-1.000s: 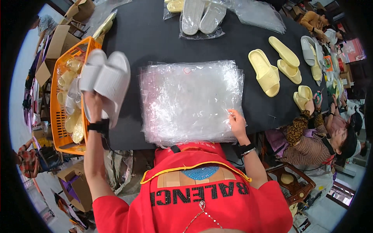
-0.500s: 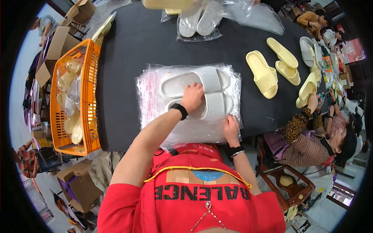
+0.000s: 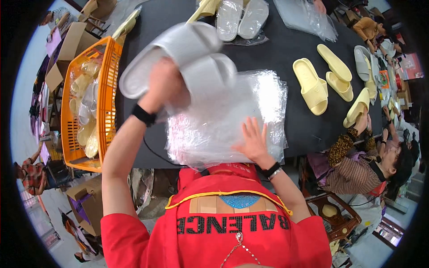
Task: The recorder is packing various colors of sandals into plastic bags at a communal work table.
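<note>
Head view, please: how do the two hands stand?

"They are apart. The left hand [image 3: 167, 85] is clamped on a pair of pale grey slippers with broad straps, which look moulded from foam or rubber [image 3: 190, 51]. This pair is in the air, over the black tabletop [image 3: 263, 58] and the far left corner of a flat stack of clear, glossy plastic bags [image 3: 223, 129]. The right hand [image 3: 254, 140] has its fingers spread and seems to rest on the stack, near its front right part."

What would make this handling good?

"In my judgement, one firm grip should keep both slippers side by side, so neither slides out. The right palm should press lightly, because such thin film may slip or wrinkle."

And how does the pair look?

"Smooth, plain and tilted, with rounded ends. It is blurred, so I cannot tell the surface pattern, nor exactly where the left fingers press."
</note>
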Action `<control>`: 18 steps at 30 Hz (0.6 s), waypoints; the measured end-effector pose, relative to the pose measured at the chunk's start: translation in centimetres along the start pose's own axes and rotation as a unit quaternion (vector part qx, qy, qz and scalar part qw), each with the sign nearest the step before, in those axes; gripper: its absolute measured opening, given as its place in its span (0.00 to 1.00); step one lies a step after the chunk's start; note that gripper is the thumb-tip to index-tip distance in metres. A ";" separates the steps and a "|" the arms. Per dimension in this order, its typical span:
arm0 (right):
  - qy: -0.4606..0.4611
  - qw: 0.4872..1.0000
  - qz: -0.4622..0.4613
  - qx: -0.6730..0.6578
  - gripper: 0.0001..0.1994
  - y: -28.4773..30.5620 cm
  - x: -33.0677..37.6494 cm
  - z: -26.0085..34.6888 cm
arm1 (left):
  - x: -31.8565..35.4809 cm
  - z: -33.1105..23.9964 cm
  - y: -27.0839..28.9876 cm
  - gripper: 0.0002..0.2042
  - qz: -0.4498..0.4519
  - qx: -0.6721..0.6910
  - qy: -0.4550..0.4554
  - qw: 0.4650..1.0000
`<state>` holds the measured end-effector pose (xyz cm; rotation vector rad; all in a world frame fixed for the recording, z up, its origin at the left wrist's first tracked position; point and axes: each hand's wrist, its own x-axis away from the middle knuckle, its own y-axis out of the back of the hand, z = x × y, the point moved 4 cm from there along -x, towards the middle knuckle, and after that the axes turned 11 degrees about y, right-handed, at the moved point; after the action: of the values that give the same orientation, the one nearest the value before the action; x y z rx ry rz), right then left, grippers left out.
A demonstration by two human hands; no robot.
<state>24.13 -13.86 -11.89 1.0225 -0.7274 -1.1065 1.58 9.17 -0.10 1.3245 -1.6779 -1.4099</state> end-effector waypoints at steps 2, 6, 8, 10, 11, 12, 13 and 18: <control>-0.023 0.998 0.051 -0.027 0.40 -0.8 -0.8 0.5 | 4.4 -7.5 0.4 0.10 0.099 0.004 -0.048 0.994; 0.030 0.982 -0.004 0.187 0.54 -5.8 -0.4 -2.0 | 13.2 -6.3 -9.8 0.14 0.168 0.037 -0.133 0.976; -0.019 0.994 0.057 0.093 0.55 -4.6 -1.1 -1.4 | 14.3 -2.4 -10.8 0.17 0.114 0.029 -0.078 0.990; -0.059 0.992 0.109 -0.035 0.55 -3.9 -1.3 -1.1 | 14.7 2.4 -11.8 0.17 0.092 0.020 -0.016 0.995; -0.054 0.992 0.109 -0.033 0.55 -3.8 -1.4 -1.2 | 14.3 4.7 -11.9 0.15 0.069 0.019 0.031 0.997; -0.059 0.993 0.102 -0.031 0.54 -3.7 -1.3 -1.4 | 13.4 5.6 -10.1 0.12 0.043 0.031 0.100 0.994; -0.046 0.993 0.099 -0.032 0.53 -3.7 -1.6 -0.8 | 14.3 11.8 -12.1 0.10 0.008 0.013 0.225 0.974; -0.029 0.995 0.097 -0.010 0.46 -0.3 -1.9 -3.5 | 8.9 16.1 -2.0 0.09 -0.050 -0.026 0.304 0.951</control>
<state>26.53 -11.04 -13.46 0.8863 -0.8425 -0.9756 -15.03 7.07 -7.95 1.6209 -1.1654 -0.9441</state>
